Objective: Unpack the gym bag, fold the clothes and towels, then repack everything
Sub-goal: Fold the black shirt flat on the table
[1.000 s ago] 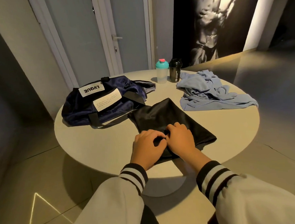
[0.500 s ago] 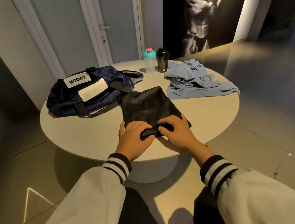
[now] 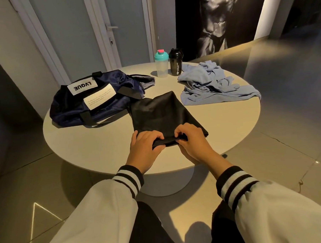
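A black garment [image 3: 159, 114] lies partly folded in the middle of the round table [image 3: 101, 142]. My left hand [image 3: 145, 147] and my right hand [image 3: 191, 140] both grip its near edge, fingers curled over the fabric and thumbs under it. The navy gym bag [image 3: 92, 102] with white labels lies slumped at the table's left. A crumpled light-blue towel or shirt [image 3: 213, 84] is spread at the back right.
A clear shaker bottle with a teal lid [image 3: 161, 64] and a black shaker bottle [image 3: 176, 62] stand side by side at the table's far edge. Behind are a grey door [image 3: 89, 32] and a dark wall poster. Tiled floor surrounds the table's pedestal.
The black garment has been drawn nearer and squared up. Both hands moved from pressing its middle to gripping its near edge, which is now lifted into a fold.
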Demonstrator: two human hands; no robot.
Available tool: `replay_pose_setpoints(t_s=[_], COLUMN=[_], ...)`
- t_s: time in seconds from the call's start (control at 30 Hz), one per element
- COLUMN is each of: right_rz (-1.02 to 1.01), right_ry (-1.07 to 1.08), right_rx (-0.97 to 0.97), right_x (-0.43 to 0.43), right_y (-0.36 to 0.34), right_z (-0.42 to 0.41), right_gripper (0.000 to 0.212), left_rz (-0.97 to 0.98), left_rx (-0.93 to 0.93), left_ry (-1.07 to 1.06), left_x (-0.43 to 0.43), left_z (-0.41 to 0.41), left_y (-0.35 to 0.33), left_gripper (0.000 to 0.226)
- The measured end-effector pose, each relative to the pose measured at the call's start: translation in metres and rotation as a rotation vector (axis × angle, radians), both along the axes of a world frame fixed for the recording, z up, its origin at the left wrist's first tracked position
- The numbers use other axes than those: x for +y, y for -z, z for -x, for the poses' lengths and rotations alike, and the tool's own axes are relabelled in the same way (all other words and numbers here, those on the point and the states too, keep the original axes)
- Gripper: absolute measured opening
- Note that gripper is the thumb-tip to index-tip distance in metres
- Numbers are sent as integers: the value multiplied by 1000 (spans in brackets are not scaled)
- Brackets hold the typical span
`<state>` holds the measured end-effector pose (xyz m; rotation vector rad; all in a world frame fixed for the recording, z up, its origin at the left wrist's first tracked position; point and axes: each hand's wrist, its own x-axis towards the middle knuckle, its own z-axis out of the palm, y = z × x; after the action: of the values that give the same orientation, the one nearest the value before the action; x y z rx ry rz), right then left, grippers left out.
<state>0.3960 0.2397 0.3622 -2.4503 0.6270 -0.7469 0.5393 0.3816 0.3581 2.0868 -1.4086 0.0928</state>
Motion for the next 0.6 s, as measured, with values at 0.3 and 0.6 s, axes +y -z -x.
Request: replay_pose_setpoints(t_s=[0.3,0.6], right_rz=[-67,1], right_ry=[37,3], right_rx=[-8,90], right_x=[-3,-2], right_y=[5,1], right_z=[2,1], right_gripper=[17,27], left_rz=[-35,-6], left_rx=[59,-36], left_ry=[10,-101], left_x=[-2,-10], left_z=[-7,-7], left_y=[4,-4], left_gripper=[20,26])
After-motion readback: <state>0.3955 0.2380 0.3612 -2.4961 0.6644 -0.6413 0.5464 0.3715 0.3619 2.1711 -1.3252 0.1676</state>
